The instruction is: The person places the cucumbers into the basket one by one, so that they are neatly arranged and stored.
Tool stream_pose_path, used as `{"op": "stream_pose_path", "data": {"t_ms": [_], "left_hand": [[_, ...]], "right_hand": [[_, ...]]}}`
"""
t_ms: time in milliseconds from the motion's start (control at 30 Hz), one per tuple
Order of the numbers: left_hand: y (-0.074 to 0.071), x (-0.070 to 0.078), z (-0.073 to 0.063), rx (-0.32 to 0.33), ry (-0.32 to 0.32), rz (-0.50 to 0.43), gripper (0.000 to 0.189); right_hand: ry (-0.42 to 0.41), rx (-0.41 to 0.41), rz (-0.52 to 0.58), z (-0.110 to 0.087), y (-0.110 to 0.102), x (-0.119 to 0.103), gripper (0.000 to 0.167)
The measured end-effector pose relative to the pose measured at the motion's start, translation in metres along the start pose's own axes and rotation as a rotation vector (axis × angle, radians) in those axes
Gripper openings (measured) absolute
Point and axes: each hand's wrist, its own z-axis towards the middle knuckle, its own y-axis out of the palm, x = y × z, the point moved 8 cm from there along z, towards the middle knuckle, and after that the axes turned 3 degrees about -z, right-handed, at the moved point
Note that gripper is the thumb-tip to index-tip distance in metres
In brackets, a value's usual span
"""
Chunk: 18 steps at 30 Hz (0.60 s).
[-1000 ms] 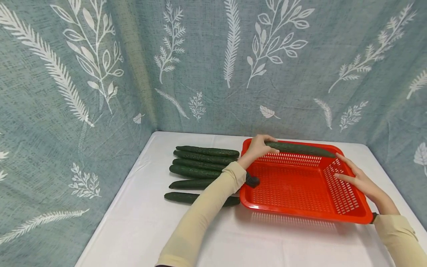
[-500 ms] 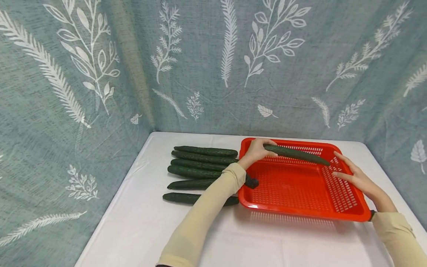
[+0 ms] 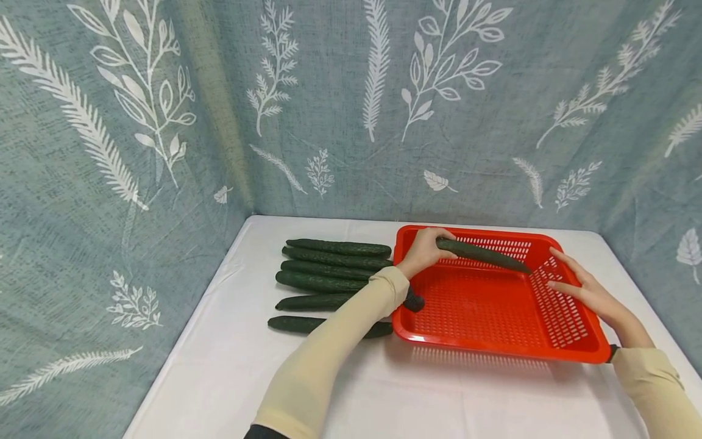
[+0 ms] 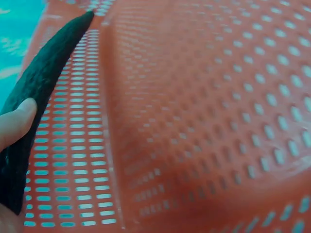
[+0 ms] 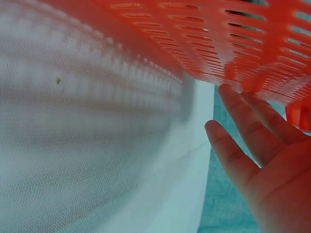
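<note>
My left hand (image 3: 426,251) grips a dark green cucumber (image 3: 482,253) near its left end. The cucumber slants over the back part of a red perforated plastic basket (image 3: 493,349), its free end lower, by the right back corner. In the left wrist view the thumb presses on the cucumber (image 4: 41,73) beside the slotted wall. My right hand (image 3: 595,299) holds the basket's right rim, thumb and a finger over the inside. From the right wrist view, other fingers of the right hand (image 5: 272,165) extend under the basket's outer side, some touching it.
Several cucumbers (image 3: 323,281) lie side by side on the white tablecloth (image 3: 219,366) left of the basket, partly hidden by the left sleeve (image 3: 329,360). A patterned blue-green curtain (image 3: 340,110) hangs behind and at both sides.
The held cucumber's free end has come down from the back rim, moving forward and slightly left over the basket's inside. The right hand keeps its hold on the rim.
</note>
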Motion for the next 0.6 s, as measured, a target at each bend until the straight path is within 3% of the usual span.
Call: {"op": "stream_pose_path", "data": {"t_ms": [367, 600], "left_hand": [[0.0019, 0.0009, -0.0007, 0.003, -0.025, 0.065, 0.037], [-0.0016, -0.0031, -0.0046, 0.018, -0.076, 0.101, 0.035]], "right_hand": [[-0.009, 0.002, 0.017, -0.0012, -0.0001, -0.0013, 0.074], [-0.008, -0.003, 0.014, -0.0016, 0.0010, -0.0037, 0.074]]}}
